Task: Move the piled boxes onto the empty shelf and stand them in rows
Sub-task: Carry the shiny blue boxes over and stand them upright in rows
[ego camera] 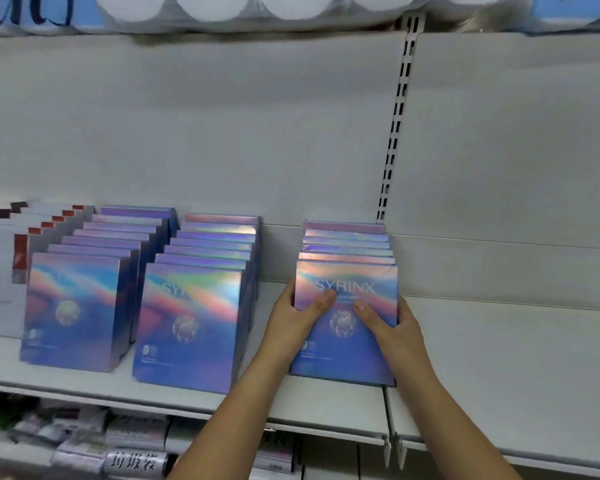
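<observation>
Wrapped packets with printed labels lie on the lower tier, nearest the camera, beneath the white shelf. Two bare forearms reach up over its front edge. The left hand grips the left edge of the front box, an iridescent blue-and-pink carton marked SYRINX, with its thumb flat on the printed face. The right hand grips the opposite edge, thumb likewise on the face, fingers curled out of sight round the side. The box stands upright at the head of the right-hand row, near the shelf's front lip and just left of the seam between two shelf sections. Beside it, apart by a gap, stands the middle row of matching boxes, and further left the left row, both running back to the rear wall. White cartons with red tabs stand at the far left. Behind, a slotted upright divides the plain back panel. White rolls sit on the tier above.
</observation>
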`<state>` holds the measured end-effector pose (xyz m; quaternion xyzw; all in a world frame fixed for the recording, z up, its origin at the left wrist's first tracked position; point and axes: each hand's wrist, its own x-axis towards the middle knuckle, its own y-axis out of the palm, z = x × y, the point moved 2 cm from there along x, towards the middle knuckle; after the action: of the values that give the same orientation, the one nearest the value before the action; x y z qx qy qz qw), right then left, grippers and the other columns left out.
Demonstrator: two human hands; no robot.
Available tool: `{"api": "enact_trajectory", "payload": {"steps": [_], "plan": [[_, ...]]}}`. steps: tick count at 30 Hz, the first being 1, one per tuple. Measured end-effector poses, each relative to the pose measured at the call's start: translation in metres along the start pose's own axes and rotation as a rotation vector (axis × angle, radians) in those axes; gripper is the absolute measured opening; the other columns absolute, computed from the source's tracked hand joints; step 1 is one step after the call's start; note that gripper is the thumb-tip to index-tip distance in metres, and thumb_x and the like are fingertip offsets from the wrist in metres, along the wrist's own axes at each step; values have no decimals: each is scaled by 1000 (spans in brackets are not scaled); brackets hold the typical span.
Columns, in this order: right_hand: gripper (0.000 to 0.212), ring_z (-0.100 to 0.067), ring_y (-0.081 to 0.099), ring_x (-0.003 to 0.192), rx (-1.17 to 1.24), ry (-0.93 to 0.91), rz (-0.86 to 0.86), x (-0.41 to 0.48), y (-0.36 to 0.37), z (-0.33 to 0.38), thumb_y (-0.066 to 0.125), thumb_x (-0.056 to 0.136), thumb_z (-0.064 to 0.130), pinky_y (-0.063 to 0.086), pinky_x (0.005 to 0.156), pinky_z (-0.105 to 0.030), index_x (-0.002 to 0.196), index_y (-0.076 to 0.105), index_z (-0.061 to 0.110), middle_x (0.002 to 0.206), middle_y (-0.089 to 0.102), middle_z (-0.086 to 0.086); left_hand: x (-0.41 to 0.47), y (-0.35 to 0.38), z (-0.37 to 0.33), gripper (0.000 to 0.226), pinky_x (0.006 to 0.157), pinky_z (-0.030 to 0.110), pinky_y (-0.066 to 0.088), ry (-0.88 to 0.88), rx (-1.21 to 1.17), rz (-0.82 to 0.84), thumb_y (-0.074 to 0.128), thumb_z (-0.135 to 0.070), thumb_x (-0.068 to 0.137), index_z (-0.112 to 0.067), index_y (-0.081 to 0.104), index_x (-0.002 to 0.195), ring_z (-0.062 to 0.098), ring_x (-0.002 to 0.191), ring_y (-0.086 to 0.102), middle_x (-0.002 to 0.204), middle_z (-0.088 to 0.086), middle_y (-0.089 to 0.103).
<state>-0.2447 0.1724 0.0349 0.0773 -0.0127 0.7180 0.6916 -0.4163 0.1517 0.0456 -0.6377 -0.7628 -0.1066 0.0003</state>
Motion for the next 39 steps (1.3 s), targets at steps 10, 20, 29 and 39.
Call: {"api": "enact_trajectory", "payload": {"steps": [10,20,29,39], "plan": [[56,-13,74,98,62,-11,98,-1,1,-1,77,79,44,62,84,-37,130,59,28,119,73,3,-12,2,5,38,94,46,59,-58,38,-91,70,-35,92,-15,67,123,29,104,74,115,8,77],[66,-15,73,103,38,-25,103,5,-1,-2,81,73,52,61,90,-45,132,57,33,121,71,6,-17,6,2,50,101,54,54,-39,51,-43,74,-43,88,-23,61,132,28,112,72,126,7,72],[86,7,33,143,-76,-363,-131,-45,-6,57,69,81,60,32,120,-35,154,32,35,155,34,29,-81,2,-60,80,116,21,32,321,496,-267,68,-61,85,-39,35,154,-7,143,34,157,-25,37],[97,13,31,142,-98,-293,206,-114,138,26,71,59,83,31,116,-20,144,37,52,150,36,41,-120,-160,-63,51,114,38,43,367,242,-517,76,-40,86,-36,59,134,-1,132,52,138,-22,61]]}}
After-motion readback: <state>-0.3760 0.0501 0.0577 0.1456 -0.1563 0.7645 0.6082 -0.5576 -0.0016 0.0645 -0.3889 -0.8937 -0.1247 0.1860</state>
